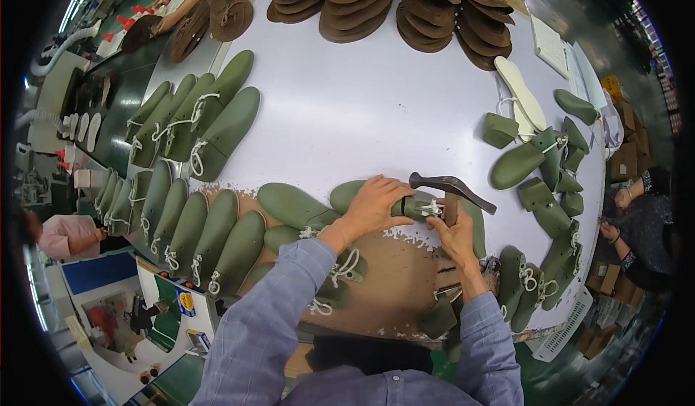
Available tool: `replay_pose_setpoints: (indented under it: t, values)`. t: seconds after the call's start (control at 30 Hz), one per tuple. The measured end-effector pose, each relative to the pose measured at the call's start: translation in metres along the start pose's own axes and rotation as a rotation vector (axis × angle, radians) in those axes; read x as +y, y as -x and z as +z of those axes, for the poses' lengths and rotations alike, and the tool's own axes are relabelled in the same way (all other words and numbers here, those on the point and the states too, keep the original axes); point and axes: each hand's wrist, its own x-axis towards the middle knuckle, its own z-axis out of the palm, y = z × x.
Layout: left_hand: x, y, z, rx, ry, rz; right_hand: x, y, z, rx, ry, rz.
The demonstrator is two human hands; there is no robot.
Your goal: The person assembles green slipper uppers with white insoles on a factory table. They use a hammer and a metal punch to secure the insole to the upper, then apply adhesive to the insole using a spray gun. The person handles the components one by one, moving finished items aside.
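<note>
Shoe last [405, 204]: green, lying on its side on worn brown patch of the white table [362, 109], centre-right, white cord loop [431, 208] at its heel end, between both hands.
Left hand [373, 207]: palm down, fingers spread flat over the last, pressing it to the table.
Right hand [452, 233]: closed around a hammer handle just under the head, thumb and forefinger also at the cord loop.
Hammer [452, 186]: dark metal head, above the last, touching or just over it, cannot tell which.
Neighbour lasts [293, 207]: two more green ones just left of the held one, under the left wrist, cords trailing.
Left rows [192, 228]: many green lasts lined side by side with white cords, second row [199, 120] above them.
Right cluster [550, 181]: loose green last pieces, some tied, scattered near table edge.
Insole [523, 96]: pale, flat, above that cluster.
Brown soles [394, 4]: stacked in several piles at far edge of table.
Containers: white slotted crate [561, 337] at lower right below table edge, contents not visible; cardboard boxes [622, 160] far right, contents cannot tell.
Other people: hands [168, 16] at top left on brown soles; another person [641, 225] at right edge.
</note>
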Motion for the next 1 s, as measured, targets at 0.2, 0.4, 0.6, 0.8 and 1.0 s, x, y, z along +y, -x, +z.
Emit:
replay_pose_setpoints:
  t: [0.2,0.4,0.6,0.8,1.0]
  values:
    - [0.000,0.003,0.002,0.076,-0.100,-0.014,-0.015,-0.008,0.001,-0.044,0.080,-0.006]
    - [-0.002,-0.003,0.006,0.006,0.001,0.003,-0.004,0.012,-0.009,0.183,0.350,-0.247]
    - [0.006,-0.001,-0.004,0.008,-0.015,-0.008,-0.079,0.098,-0.046,0.505,-0.219,-0.027]
    - [0.000,-0.004,0.001,0.000,-0.054,0.037,-0.059,0.084,-0.021,0.253,0.473,-0.050]
    - [0.003,0.000,-0.003,0.002,-0.076,0.014,-0.076,0.092,-0.024,0.397,0.089,0.007]
